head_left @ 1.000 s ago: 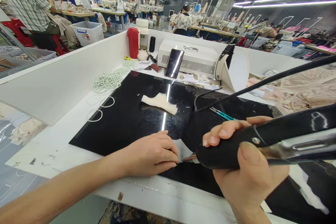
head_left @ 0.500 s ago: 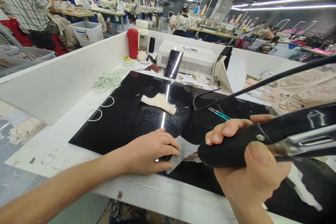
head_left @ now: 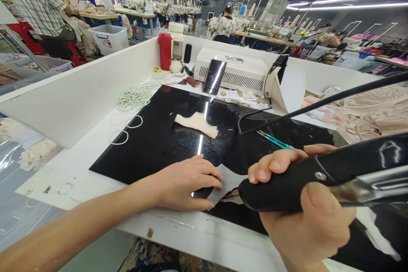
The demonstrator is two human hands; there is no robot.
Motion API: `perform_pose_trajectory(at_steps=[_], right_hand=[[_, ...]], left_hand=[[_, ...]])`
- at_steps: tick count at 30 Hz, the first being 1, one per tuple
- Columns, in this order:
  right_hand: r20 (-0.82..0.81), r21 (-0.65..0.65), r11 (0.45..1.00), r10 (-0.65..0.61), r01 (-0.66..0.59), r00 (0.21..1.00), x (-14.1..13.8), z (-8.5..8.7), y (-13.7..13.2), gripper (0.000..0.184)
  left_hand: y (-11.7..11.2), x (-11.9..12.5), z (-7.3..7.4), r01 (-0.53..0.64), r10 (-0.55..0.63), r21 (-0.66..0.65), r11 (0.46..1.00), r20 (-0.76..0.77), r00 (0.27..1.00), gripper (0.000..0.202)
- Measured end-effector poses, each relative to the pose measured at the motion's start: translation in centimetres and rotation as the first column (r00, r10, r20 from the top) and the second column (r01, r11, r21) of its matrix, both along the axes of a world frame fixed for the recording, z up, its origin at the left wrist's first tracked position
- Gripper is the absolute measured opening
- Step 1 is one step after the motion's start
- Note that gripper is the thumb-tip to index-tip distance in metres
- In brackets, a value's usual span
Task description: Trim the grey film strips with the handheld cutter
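Observation:
My right hand (head_left: 306,208) is wrapped round the thick black grip of a corded hand tool (head_left: 280,189) with a metal lever along its side. Its narrow tip points left, at a thin translucent white sheet (head_left: 227,178) on the black mat. I cannot make out whether the tip touches the sheet. My left hand (head_left: 188,182) rests on the mat, thumb and fingers apart, fingertips at the sheet's left edge and partly covering it. Beyond the hands lies a cream shaped pad (head_left: 196,124). Teal-handled tweezers (head_left: 274,139) lie behind the tool.
The black mat (head_left: 140,153) covers much of the white table. A tangle of pale green cord (head_left: 134,98), a phone (head_left: 215,76), a vented white box (head_left: 236,70) and a red flask (head_left: 165,51) stand behind. The tool's black cable (head_left: 318,107) crosses the right side.
The view has shifted slightly, so the scene sits a little further right. The sheet shows a little more beside my left fingertips. Both hands keep nearly the same pose.

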State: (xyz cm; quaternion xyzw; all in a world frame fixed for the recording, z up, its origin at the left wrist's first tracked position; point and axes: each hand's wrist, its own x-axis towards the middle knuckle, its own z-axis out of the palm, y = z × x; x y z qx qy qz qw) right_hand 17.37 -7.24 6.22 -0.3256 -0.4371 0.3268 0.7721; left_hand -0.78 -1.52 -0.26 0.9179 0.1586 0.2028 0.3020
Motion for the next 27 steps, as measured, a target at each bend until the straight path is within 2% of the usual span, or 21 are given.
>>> perform_pose_trajectory(at_steps=[4, 12, 14, 17, 20, 23, 27], right_hand=[[0.002, 0.033, 0.999, 0.008, -0.008, 1.000, -0.6, 0.0, -0.2, 0.040], [-0.003, -0.004, 0.999, 0.039, -0.040, 0.999, -0.5, -0.2, -0.4, 0.039], [-0.017, -0.015, 1.000, -0.003, 0.002, 1.000, 0.0, 0.1, -0.2, 0.041], [-0.014, -0.030, 0.990, -0.138, 0.138, 0.990, 1.3, 0.6, 0.4, 0.040], [0.009, -0.022, 0.971, -0.236, 0.237, 0.972, 2.6, 0.8, 1.0, 0.037], [0.024, -0.003, 0.966, -0.257, 0.257, 0.966, 3.3, 0.5, 1.3, 0.037], [0.022, 0.027, 0.975, -0.223, 0.222, 0.975, 3.0, -0.1, 1.3, 0.037]], left_hand=[[0.1, 0.1, 0.2, 0.008, -0.008, 0.012, 1.000, 0.013, 1.000, 0.037], [0.2, 0.0, 0.4, 0.030, -0.030, 0.010, 1.000, 0.004, 1.000, 0.037], [0.2, -0.2, 0.5, 0.027, -0.027, 0.005, 1.000, 0.013, 1.000, 0.032], [0.0, -0.4, 0.5, 0.004, -0.005, 0.017, 1.000, 0.021, 1.000, 0.025], [-0.2, -0.5, 0.4, -0.009, 0.008, 0.062, 0.998, 0.019, 1.000, 0.030], [-0.2, -0.4, 0.1, 0.035, -0.032, 0.101, 0.994, -0.028, 0.999, 0.040], [-0.3, -0.5, -0.1, 0.053, -0.042, 0.119, 0.992, -0.094, 0.995, 0.046]])
